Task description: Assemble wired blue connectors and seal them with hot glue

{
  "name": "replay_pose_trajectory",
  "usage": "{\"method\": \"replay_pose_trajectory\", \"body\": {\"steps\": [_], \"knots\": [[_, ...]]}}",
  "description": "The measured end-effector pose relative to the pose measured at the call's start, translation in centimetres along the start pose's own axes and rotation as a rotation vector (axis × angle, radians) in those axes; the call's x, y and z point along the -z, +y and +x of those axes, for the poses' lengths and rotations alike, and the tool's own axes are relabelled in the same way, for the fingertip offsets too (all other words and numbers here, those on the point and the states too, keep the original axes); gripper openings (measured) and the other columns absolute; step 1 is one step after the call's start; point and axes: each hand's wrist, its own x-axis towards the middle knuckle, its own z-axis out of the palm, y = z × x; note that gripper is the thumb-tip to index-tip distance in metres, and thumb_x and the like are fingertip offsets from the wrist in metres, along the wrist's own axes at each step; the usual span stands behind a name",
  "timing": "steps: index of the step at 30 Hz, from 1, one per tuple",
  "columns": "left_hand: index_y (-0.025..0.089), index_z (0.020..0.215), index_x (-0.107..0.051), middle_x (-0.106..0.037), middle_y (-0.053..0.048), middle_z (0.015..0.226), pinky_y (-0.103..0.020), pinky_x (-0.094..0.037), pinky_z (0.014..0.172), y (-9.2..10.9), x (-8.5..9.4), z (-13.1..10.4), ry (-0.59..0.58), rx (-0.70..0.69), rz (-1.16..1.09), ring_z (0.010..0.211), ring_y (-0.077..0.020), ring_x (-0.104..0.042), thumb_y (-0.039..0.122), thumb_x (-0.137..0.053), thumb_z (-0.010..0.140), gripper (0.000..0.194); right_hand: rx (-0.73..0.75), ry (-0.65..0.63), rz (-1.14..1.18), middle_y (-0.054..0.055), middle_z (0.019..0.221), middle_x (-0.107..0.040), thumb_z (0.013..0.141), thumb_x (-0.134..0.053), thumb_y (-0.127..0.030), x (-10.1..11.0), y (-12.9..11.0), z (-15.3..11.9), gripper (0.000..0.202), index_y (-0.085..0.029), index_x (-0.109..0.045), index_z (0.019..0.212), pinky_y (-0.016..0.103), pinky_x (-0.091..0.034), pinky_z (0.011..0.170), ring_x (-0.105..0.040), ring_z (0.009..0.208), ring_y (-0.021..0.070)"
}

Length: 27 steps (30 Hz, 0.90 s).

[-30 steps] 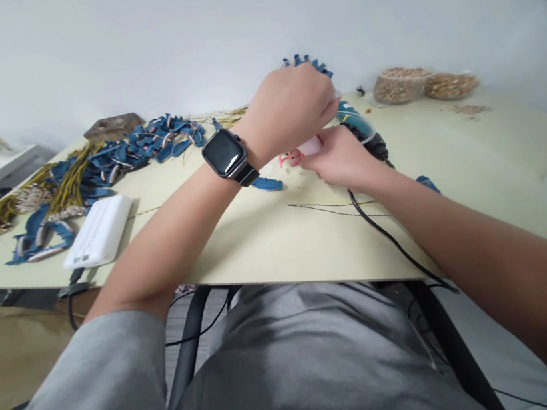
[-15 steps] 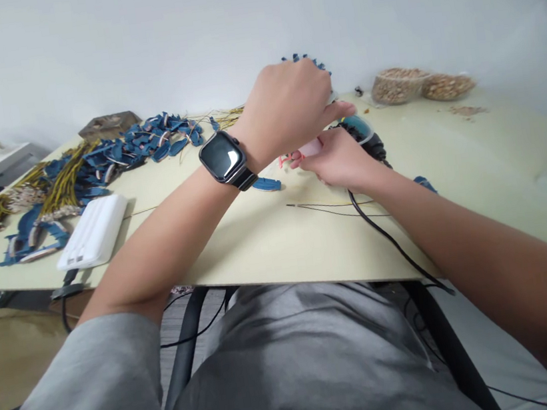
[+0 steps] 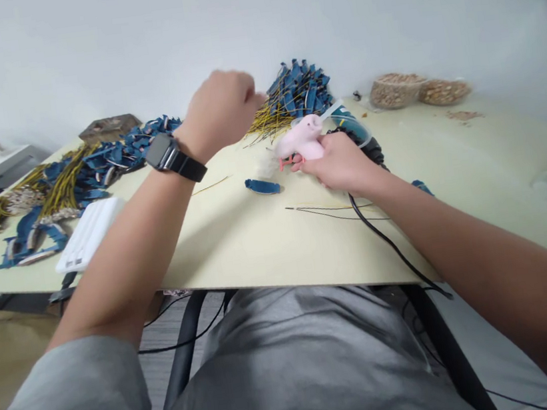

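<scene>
My right hand [image 3: 341, 161] grips the handle of a pink hot glue gun [image 3: 299, 137] with an orange-red trigger. A translucent glue stick [image 3: 332, 111] juts from its back end. The gun's front points left, near a whitish, blurry clump [image 3: 267, 164]. My left hand [image 3: 223, 111], with a black watch [image 3: 169, 155] on the wrist, is raised over the table with its fingers curled; what they hold, if anything, is hidden. Below, a single blue curved piece [image 3: 262, 186] lies on the table.
Behind stands a bundle of blue pieces on yellow wires [image 3: 301, 90]. More blue pieces [image 3: 129, 146] are heaped left, near a white power bank [image 3: 90, 234]. Thin wires [image 3: 324, 208] and a black cable [image 3: 383, 234] lie in front. Bags of beige bits [image 3: 397, 90] sit back right.
My left hand has moved left, away from the glue gun, uncovering the gun and the blue bundle behind it. My right hand stays almost in place, still holding the gun.
</scene>
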Motion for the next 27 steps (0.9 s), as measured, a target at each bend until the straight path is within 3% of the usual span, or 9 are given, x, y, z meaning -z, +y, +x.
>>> {"method": "replay_pose_trajectory", "body": {"steps": [2,4,7,10,16,22,27], "knots": [[0.019,0.117,-0.09,-0.089,-0.017,0.116,-0.044,-0.053,0.095,-2.9,-1.9,-0.5,-0.129,-0.035,-0.029,0.106,-0.0325,-0.079,0.04,-0.06,0.107,0.038,0.003,-0.007,0.0,0.012,0.081,-0.077,0.09,-0.085,-0.021,0.0,0.0,0.0,0.01,-0.018,-0.088,0.099,0.04,-0.058,0.067,-0.073,0.081,0.0291],[0.022,0.133,-0.09,-0.089,-0.013,0.132,-0.041,-0.057,0.104,-5.0,-4.0,-1.1,-0.255,-0.036,-0.116,0.115,-0.0307,-0.08,0.041,-0.067,0.101,0.044,0.008,-0.018,-0.001,0.011,0.078,-0.075,0.091,-0.085,-0.021,0.0,0.1,0.0,0.01,-0.018,-0.088,0.1,0.038,-0.058,0.065,-0.073,0.08,0.0284],[0.025,0.145,-0.087,-0.086,-0.012,0.148,-0.039,-0.059,0.11,-6.4,-6.6,-1.8,-0.312,-0.029,-0.225,0.125,-0.0313,-0.08,0.048,-0.072,0.095,0.057,0.022,-0.022,-0.009,0.01,0.074,-0.073,0.09,-0.087,-0.021,0.0,0.1,0.0,0.011,-0.017,-0.086,0.1,0.037,-0.059,0.064,-0.073,0.079,0.0285],[0.025,0.146,-0.086,-0.087,-0.012,0.146,-0.039,-0.06,0.109,-6.2,-8.0,-2.1,-0.351,-0.028,-0.265,0.122,-0.0307,-0.08,0.049,-0.074,0.092,0.06,-0.015,-0.01,-0.019,0.01,0.076,-0.072,0.09,-0.088,-0.019,0.1,-0.3,-0.2,0.009,-0.018,-0.084,0.098,0.04,-0.061,0.067,-0.072,0.077,0.0281],[0.019,0.139,-0.087,-0.089,-0.013,0.131,-0.038,-0.059,0.1,-5.5,-8.9,-2.0,-0.37,-0.008,-0.344,0.111,-0.0284,-0.078,0.047,-0.072,0.095,0.054,-0.077,0.003,-0.026,0.008,0.077,-0.069,0.094,-0.086,-0.014,0.2,-1.3,-0.7,0.006,-0.018,-0.084,0.098,0.039,-0.057,0.065,-0.065,0.069,0.023],[0.018,0.136,-0.089,-0.088,-0.014,0.127,-0.04,-0.058,0.099,-5.6,-10.2,-1.9,-0.318,0.016,-0.328,0.108,-0.0288,-0.077,0.046,-0.07,0.099,0.05,-0.092,0.0,0.01,0.003,0.072,-0.066,0.096,-0.086,-0.008,0.3,-1.8,-0.9,0.009,-0.016,-0.081,0.096,0.03,-0.04,0.051,-0.055,0.06,0.0151],[0.018,0.127,-0.088,-0.088,-0.014,0.122,-0.041,-0.057,0.095,-5.7,-10.9,-1.8,-0.268,0.016,-0.325,0.105,-0.0287,-0.076,0.045,-0.067,0.103,0.042,-0.104,0.002,0.004,0.002,0.069,-0.065,0.095,-0.085,-0.005,0.4,-2.1,-1.0,0.013,-0.017,-0.08,0.092,0.029,-0.039,0.049,-0.053,0.057,0.0146]]}}
